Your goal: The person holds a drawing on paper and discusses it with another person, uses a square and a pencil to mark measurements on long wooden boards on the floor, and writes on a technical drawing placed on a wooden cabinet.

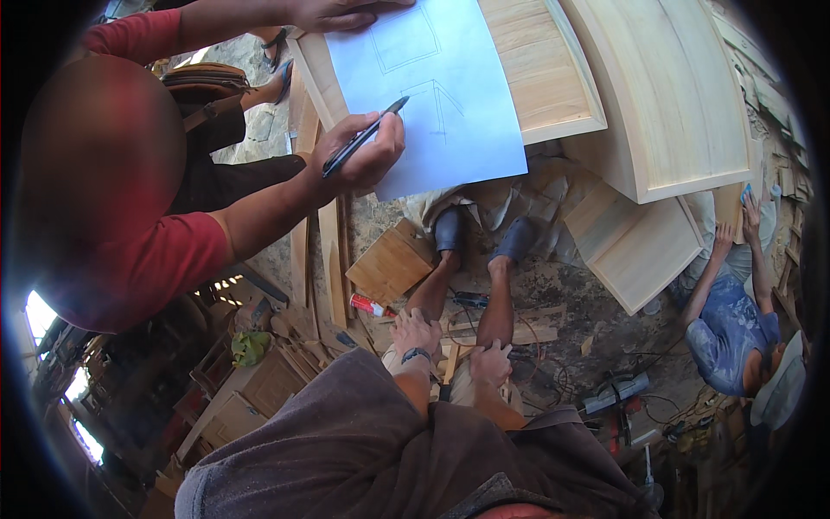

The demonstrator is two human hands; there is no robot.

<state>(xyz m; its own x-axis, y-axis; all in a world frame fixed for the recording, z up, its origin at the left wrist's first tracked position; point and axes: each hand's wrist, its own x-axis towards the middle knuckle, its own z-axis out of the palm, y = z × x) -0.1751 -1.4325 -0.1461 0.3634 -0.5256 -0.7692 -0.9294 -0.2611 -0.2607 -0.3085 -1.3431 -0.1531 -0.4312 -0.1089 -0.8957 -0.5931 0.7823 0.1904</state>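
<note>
My left hand [413, 333] lies on my left knee with its fingers spread, a dark watch [416, 353] round the wrist. On my right knee rests my right hand [491, 365], its fingers curled in; whatever they hold, if anything, is hidden. Ahead of me, a person in a red shirt [156, 268] holds a black pen [365, 137] over a white sheet of paper [475, 147]. Pencil-like line drawings show on the sheet. That person's other hand [341, 12] presses the sheet's far edge against a wooden panel [545, 60].
Pale wooden drawer-like boxes [683, 95] stand at the upper right. There, another person in a blue shirt [731, 337] works with a blue pad [747, 194]. A wooden block [389, 266], a red-and-white tube [369, 304], cables and a grey power tool [616, 392] lie on the floor.
</note>
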